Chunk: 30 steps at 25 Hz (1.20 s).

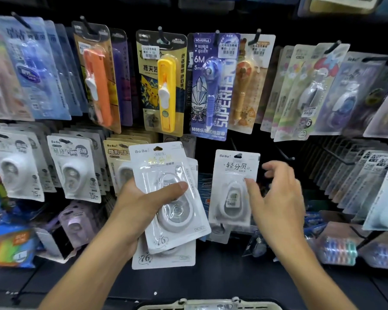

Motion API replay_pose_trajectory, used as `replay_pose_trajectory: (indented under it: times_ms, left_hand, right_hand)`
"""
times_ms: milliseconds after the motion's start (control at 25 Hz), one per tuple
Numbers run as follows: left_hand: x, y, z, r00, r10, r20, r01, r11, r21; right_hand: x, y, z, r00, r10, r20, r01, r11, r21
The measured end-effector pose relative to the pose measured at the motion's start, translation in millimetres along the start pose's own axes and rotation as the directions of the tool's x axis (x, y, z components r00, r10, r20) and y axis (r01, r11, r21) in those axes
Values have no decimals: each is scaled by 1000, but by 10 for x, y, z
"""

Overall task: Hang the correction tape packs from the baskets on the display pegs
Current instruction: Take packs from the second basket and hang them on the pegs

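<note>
White packs [166, 198] fill the left hand [141, 204]; right hand [276, 198] spreads beside the hung pack [233, 189].

A dark display wall [300, 23] with pegs [286, 155] carries hanging blister packs [161, 86] in two rows.

I'm looking at a stationery shop's display wall: blister-carded correction tape packs [76, 168] hang in dense rows on black pegs [257, 36]. Printed price stickers [227, 50] sit on the far packs, and a shopping basket [207, 305] rim shows nearest me.

"BoBo" on hung pack [234, 189], "SUPERHERO", "6M" on blue pack [213, 86]
</note>
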<state>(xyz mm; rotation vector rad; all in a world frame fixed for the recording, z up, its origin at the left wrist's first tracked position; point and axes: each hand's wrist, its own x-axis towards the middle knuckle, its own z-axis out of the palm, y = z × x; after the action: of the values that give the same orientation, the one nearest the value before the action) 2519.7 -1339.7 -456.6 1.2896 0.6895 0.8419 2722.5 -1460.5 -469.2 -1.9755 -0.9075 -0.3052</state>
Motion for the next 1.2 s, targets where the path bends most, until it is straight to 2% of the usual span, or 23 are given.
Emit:
replay_pose_trajectory:
  times_ms: [40,80,120,200,240,320,360,520,560,640,720,760,960,1040,1120,1200]
  left_hand:
    - [5,-18,27,1000,-3,-1,3,1000,-15]
    - [9,-40,56,1000,-6,-5,6,999,-33]
    - [7,-60,89,1000,-12,-7,12,998,-54]
    - [7,-77,115,999,-48,12,49,994,-99]
    - [11,-76,94,996,-73,43,77,990,-121]
    - [15,-57,5,981,-115,153,136,982,-132]
    - [12,-51,-36,970,-121,209,148,982,-121]
    - [8,-54,-93,959,-100,265,127,988,-84]
    - [5,-53,-90,962,-94,256,117,990,-76]
    - [10,-28,-72,976,-91,200,101,994,-44]
    - [24,-16,-53,991,-85,105,89,996,-27]
    - [27,-14,-46,995,-79,67,80,996,-27]
    - [-11,8,-31,998,-66,8,66,998,-2]
    - [-21,2,-41,998,-65,0,65,998,0]
    - [-34,-5,-32,998,-64,-1,64,998,-1]
    - [-48,-12,-7,998,-58,5,58,998,7]
  right_hand:
    - [-99,-72,35,996,-54,73,44,991,130]
    - [-215,-165,86,970,-72,232,-3,952,307]
    - [-321,-262,145,911,-89,402,-102,896,431]
    - [-429,-367,286,834,-112,540,-235,813,533]
    - [-433,-412,322,824,-84,560,-320,747,583]
    - [-381,-465,340,805,2,593,-508,518,688]
    - [-359,-454,326,809,28,587,-539,434,722]
    - [-348,-294,244,897,201,394,-440,311,842]
    - [-361,-246,210,914,245,323,-392,333,858]
    - [-404,-130,132,950,265,168,-285,506,814]
    - [-507,-1,89,970,230,85,-221,668,711]
    - [-570,49,81,970,235,68,-218,703,677]
    - [-694,105,37,959,273,-80,-148,717,682]
    - [-626,125,12,945,324,-47,-212,714,667]
    - [-580,118,-14,940,337,46,-286,709,645]
    - [-569,85,-31,945,324,50,-281,722,632]
